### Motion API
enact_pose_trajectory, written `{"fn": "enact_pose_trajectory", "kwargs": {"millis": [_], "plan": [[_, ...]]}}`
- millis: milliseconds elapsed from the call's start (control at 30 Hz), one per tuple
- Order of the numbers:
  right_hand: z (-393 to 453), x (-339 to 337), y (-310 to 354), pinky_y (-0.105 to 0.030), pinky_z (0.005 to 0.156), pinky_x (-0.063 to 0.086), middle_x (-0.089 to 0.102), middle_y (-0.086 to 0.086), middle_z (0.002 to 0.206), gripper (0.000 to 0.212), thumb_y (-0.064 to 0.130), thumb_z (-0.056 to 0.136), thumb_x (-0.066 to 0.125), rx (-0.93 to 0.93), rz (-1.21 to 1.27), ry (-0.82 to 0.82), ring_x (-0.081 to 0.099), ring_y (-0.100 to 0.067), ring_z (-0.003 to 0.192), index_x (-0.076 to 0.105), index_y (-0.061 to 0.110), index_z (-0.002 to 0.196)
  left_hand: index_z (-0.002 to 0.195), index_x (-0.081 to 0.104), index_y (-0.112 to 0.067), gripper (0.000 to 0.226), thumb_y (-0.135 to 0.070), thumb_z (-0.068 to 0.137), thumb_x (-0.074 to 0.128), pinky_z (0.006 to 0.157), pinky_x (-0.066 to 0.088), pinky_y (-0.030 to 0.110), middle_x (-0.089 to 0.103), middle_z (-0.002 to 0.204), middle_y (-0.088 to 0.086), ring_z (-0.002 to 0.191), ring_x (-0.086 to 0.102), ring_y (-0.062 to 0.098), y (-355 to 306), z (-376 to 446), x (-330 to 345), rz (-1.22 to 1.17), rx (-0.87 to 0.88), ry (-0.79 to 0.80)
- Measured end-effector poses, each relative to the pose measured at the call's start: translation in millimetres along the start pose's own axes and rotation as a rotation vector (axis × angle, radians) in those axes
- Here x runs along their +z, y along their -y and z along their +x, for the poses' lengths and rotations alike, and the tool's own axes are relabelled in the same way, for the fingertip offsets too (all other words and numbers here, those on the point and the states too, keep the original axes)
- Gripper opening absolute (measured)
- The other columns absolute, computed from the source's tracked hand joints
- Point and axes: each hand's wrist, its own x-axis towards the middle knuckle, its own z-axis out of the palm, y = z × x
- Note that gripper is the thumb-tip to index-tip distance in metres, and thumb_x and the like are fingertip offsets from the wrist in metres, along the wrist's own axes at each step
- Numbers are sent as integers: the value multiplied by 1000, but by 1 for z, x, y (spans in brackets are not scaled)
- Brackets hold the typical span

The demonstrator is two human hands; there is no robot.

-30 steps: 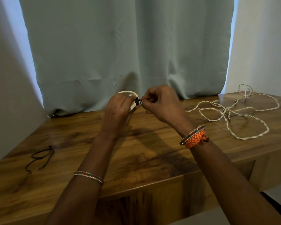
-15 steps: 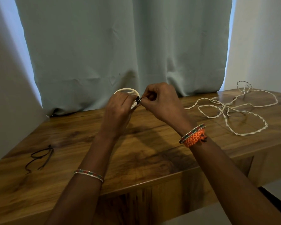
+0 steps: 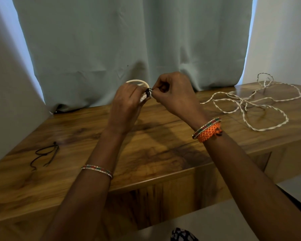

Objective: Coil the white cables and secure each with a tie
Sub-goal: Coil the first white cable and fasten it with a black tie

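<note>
Both hands' fingers (image 3: pixel 155 91) around coiled white cable (image 3: pixel 137 82), pinching black tie (image 3: pixel 148 92).

Two white cables, one coiled (image 3: pixel 137 82), one loose (image 3: pixel 250 105), two black ties (image 3: pixel 148 92) (image 3: pixel 43 153), two hands (image 3: pixel 125 103) (image 3: pixel 174 96), three bracelets (image 3: pixel 96 170) (image 3: pixel 206 126) (image 3: pixel 209 133)

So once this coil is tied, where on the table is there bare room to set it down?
Bare wood lies mid-table under the forearms, between the spare ties at the left and the loose cable at the right. The left front corner below the ties is also bare. The right end is crowded by that cable's sprawl.
</note>
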Motion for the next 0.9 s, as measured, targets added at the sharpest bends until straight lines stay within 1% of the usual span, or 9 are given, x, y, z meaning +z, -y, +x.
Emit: {"fn": "enact_pose_trajectory", "kwargs": {"millis": [233,400,433,533,567,633,733,900], "plan": [[-1,0,1,-24,58,48,66,-5,66,9,12,78,64,-4,-18,37,59,-11,59,71,6,78,93,65,2,20,-11,80,69,77,39,31,67,85,17,86,46,21,0,-2,0,7,5,-3],[-1,1,-1,-24,57,48,67,-7,66,11,12,78,62,1,-22,13,58,-12,58,70,6,76,95,64,0,20,-15,83,68,78,41,33,67,88,16,88,48,21,2,-4,2,-1,-18,-3],[-1,2,-1,-24,57,47,67,-7,65,10,13,78,62,-1,-26,15,58,-11,58,70,6,76,96,64,0,20,-16,83,67,78,41,33,67,88,16,88,48,21,2,-4,2,0,-15,-4],[-1,0,0,-10,51,39,61,2,61,9,14,78,64,-22,-50,37,51,-5,53,70,8,76,95,64,1,20,-16,83,67,78,41,33,66,86,17,87,47,21,2,-3,1,12,3,-13],[-1,-1,0,-9,50,38,57,5,59,7,13,78,64,-25,-53,45,49,-3,52,70,9,76,94,65,1,20,-15,83,67,78,41,32,67,86,17,87,47,21,1,-3,1,17,11,-14],[-1,-2,0,-8,50,38,55,8,57,7,13,79,64,-26,-54,46,48,-2,50,70,10,76,94,65,2,19,-14,82,68,78,41,33,67,85,16,87,47,20,0,-3,1,27,21,-16],[-1,-2,0,-8,51,39,57,4,61,9,13,79,63,-29,-56,38,49,-2,52,71,9,79,93,65,2,18,-12,82,68,78,40,33,66,84,16,86,46,20,1,-3,1,28,32,-17],[-2,-2,-1,-6,51,39,57,5,65,10,12,82,62,-38,-68,63,49,-1,55,71,10,83,94,65,2,18,-10,82,68,78,40,33,67,85,16,86,47,21,2,-5,1,33,46,-13]]}}
